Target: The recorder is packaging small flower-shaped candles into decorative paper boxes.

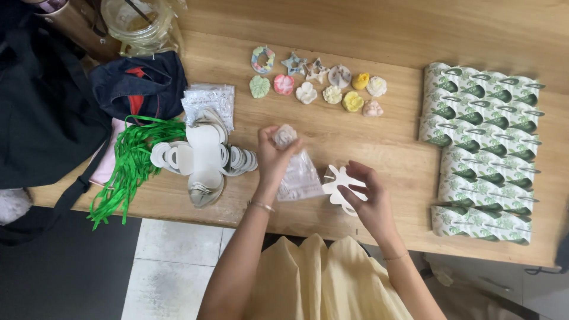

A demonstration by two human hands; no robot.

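Standing next to the desk [379,148] here. Her left hand [274,155] is pinched around a small pale flower-shaped ornament [285,136], lifted just above the middle of the desk, right over a clear plastic sleeve [300,178]. Right hand [363,195] grips a flat white die-cut box blank [338,185] near the front edge.

Honestly the ornament looks brittle, like plaster or soap, and it's only held by fingertips. One slip and it lands on wood, so a chipped petal seems likely. The blank also hangs close to the front edge, so a nudge could send it to the floor. The row of coloured ornaments [320,89] toward the back edge looks safe.
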